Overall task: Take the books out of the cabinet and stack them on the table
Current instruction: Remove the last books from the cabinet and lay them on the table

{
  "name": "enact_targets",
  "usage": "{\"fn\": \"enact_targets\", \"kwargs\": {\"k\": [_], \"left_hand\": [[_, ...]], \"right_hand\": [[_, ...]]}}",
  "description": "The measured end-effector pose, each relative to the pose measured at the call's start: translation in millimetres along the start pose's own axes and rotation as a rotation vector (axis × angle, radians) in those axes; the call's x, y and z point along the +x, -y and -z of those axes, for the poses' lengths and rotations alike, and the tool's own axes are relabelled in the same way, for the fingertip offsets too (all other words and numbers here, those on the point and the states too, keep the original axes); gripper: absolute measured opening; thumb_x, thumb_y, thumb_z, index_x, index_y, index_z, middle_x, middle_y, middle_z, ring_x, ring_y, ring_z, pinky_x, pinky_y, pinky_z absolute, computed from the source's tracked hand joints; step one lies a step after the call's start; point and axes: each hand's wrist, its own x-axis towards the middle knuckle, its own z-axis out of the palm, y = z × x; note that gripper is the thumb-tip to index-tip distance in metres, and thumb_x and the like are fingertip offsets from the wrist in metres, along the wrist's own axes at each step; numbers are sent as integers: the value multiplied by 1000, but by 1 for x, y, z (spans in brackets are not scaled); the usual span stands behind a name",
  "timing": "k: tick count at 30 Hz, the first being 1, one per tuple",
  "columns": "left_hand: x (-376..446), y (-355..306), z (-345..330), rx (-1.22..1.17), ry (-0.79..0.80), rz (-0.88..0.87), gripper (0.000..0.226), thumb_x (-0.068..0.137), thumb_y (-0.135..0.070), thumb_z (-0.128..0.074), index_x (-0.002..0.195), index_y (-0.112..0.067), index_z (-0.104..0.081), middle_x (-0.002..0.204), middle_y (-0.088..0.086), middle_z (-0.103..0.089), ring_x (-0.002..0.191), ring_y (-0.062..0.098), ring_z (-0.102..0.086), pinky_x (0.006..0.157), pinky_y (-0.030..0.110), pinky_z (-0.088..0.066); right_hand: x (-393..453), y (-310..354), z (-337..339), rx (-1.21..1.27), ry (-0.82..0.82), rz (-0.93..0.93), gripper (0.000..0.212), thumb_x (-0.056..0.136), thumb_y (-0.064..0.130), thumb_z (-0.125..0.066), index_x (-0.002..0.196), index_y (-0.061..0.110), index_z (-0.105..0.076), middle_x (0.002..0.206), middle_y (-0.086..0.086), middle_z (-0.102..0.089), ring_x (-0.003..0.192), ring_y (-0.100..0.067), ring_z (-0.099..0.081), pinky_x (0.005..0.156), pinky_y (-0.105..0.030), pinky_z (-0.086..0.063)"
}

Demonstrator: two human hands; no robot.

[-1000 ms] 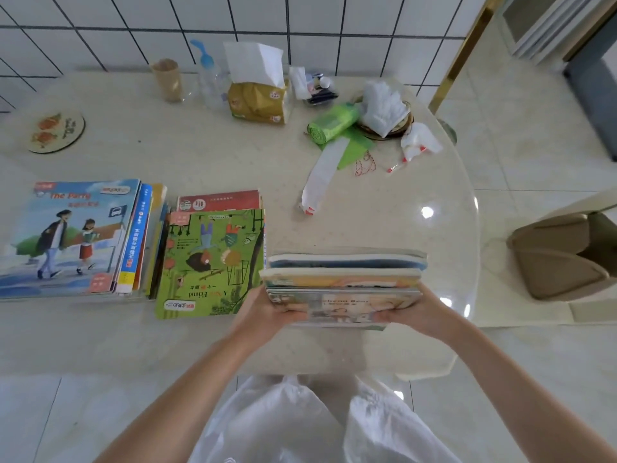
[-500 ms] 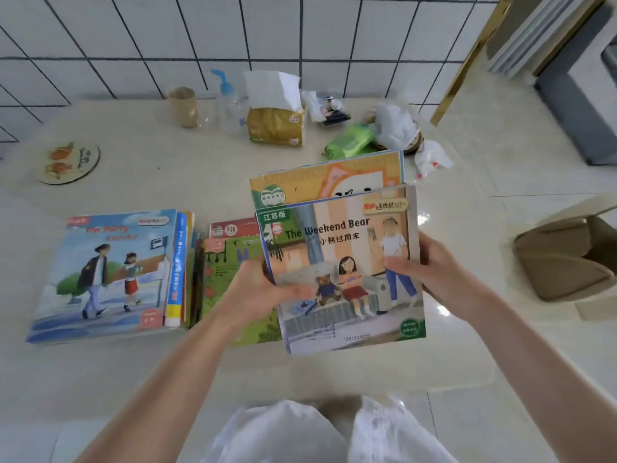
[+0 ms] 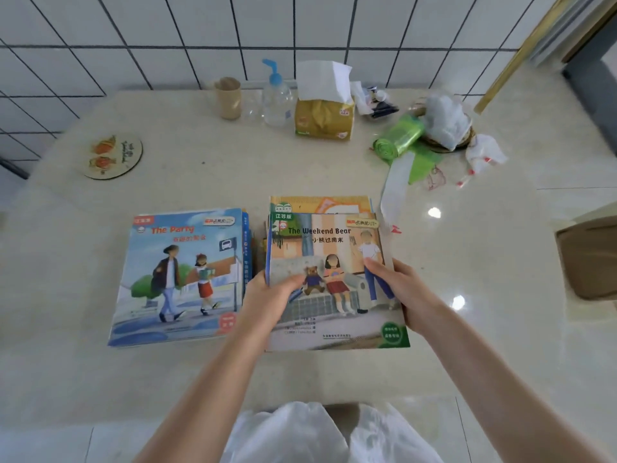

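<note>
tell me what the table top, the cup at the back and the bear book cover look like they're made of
Table top: looks like polished stone or a stone-look slab, cream and faintly speckled, with bright glints from the lights.
Cup: dull tan with no shine, maybe paper or bamboo fibre; too blurred to settle.
Bear book: thin printed paper cover with a slight sheen, lying on a stack, held by the left hand and right hand.

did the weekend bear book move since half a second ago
Yes. The Weekend Bear book, gripped by the left hand and right hand, went down toward the table, now level beside the Party book.
</note>
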Motion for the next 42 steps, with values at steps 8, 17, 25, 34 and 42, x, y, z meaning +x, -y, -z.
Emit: {"fn": "enact_targets", "kwargs": {"k": [8, 17, 25, 34, 42], "left_hand": [[10, 21, 0, 239, -152, 19, 53, 78, -55, -67, 114, -20, -53, 102, -5, -68, 94, 17, -66, 89, 46, -53], [21, 12, -4, 220, -165, 42, 59, 82, -45, -68, 128, -14, -46, 111, -3, -66, 96, 13, -64, 86, 40, -53], [17, 17, -11, 383, -283, -72, 51, 87, -48, -62, 121, -14, -44, 112, 0, -62, 92, 15, -61, 62, 26, -47], [1, 15, -19, 524, -340, -179, 74, 93, -29, -59, 152, -11, -17, 147, 7, -40, 133, 25, -41, 104, 40, -41], [-15, 28, -24, 548, -375, -259, 71, 94, -21, -55, 152, -17, -15, 150, 4, -35, 133, 25, -39, 105, 44, -43]], "right_hand": [[23, -7, -18, -71, -35, -65, 23, 91, 30, -63, 111, 20, -62, 94, -8, -75, 75, -23, -73, 57, -33, -57], [38, -3, -23, -135, -49, -75, 24, 91, 31, -60, 113, 22, -59, 93, -5, -76, 80, -24, -73, 68, -38, -59], [45, -3, -23, -267, -119, -16, 22, 92, 31, -57, 110, 20, -62, 95, -1, -72, 84, -19, -69, 69, -33, -55], [43, -7, -22, -380, -98, 36, 32, 93, 35, -52, 121, 20, -54, 108, -2, -68, 91, -16, -65, 66, -30, -52], [27, -2, -2, -503, -115, 166, 58, 97, 30, -48, 149, 15, -28, 132, -2, -57, 105, -16, -51, 68, -23, -40]]}}
